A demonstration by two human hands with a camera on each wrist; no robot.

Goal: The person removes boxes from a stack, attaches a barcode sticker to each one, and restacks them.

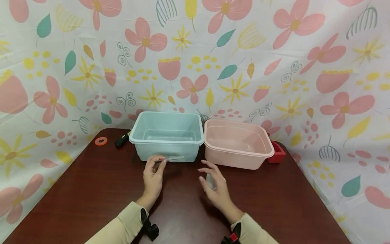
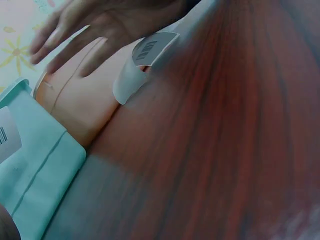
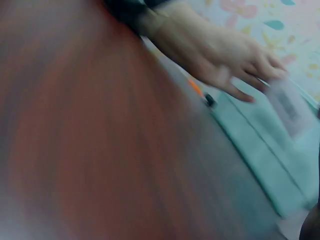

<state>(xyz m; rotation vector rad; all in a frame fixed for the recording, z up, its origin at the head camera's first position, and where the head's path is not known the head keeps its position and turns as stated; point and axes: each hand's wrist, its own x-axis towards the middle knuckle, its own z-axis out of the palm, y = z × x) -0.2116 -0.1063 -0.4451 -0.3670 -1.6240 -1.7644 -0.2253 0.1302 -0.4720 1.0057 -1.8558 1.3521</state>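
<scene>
In the head view my left hand [image 1: 153,178] pinches a thin white barcode label [image 1: 175,158] by one end, just in front of the light blue tub [image 1: 169,150]. The label's barcode side [image 3: 290,107] faces the right wrist camera. My right hand [image 1: 217,189] hovers near the pink tub [image 1: 233,161], fingers spread and loosely bent. Beneath that hand is a second white label [image 1: 210,181]; in the left wrist view it looks curled, with a barcode [image 2: 147,50] on it. Whether the right hand touches this label I cannot tell.
Both tubs stand side by side at the back of the dark wooden table [image 1: 100,189]. An orange ring-shaped object [image 1: 101,141] and a dark-handled tool [image 1: 122,139] lie left of them. A red object [image 1: 276,154] sits right of the pink tub. Flowered cloth [image 1: 195,61] hangs behind.
</scene>
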